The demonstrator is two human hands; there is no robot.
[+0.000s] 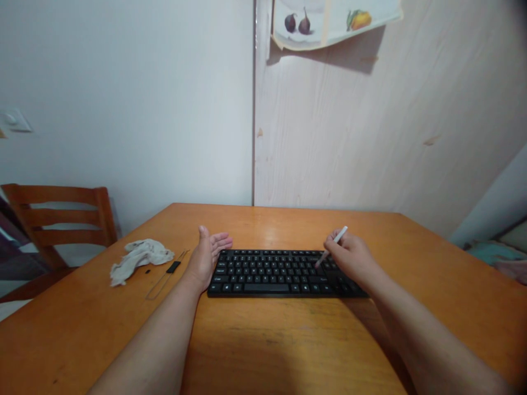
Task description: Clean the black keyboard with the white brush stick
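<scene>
The right hand [351, 258] pinches a thin white pen [340, 236] tight in its fingers, tip down on the black keyboard [267, 273]. The left hand [205, 259] lies open beside it, holding nothing, near the far edge of the table [263, 222].

The table [255, 334] is glossy varnished wood, the keyboard [284, 274] matt black plastic, the rag [140, 260] crumpled cloth, the pen [341, 235] smooth plastic.
</scene>
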